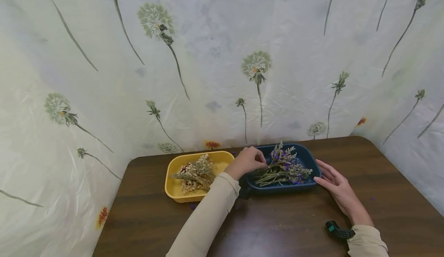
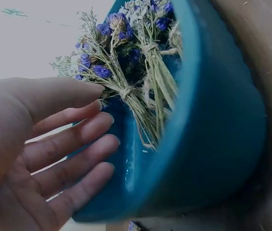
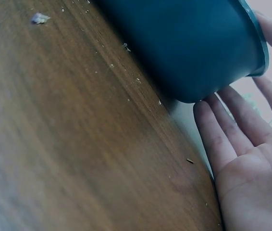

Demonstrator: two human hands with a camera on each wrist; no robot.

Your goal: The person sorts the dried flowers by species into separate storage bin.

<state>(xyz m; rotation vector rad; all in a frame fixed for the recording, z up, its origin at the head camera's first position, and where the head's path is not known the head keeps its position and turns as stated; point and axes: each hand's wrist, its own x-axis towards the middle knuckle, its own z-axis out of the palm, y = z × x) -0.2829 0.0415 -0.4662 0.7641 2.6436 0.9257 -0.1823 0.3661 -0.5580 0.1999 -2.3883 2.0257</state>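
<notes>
Several bunches of dried purple flowers, their stems tied with twine, lie in the blue tray. My left hand reaches over the tray's left end. Its thumb and forefinger pinch one dried flower bunch close to its twine knot, while the other fingers spread loosely below. At the tray's right end, my right hand touches the outer wall with nearly straight fingers. In the right wrist view, that hand's palm faces the tray corner.
To the left stands a yellow tray with bunches of pale dried flowers. Small plant crumbs dot the brown table. A flower-printed curtain hangs right behind both trays.
</notes>
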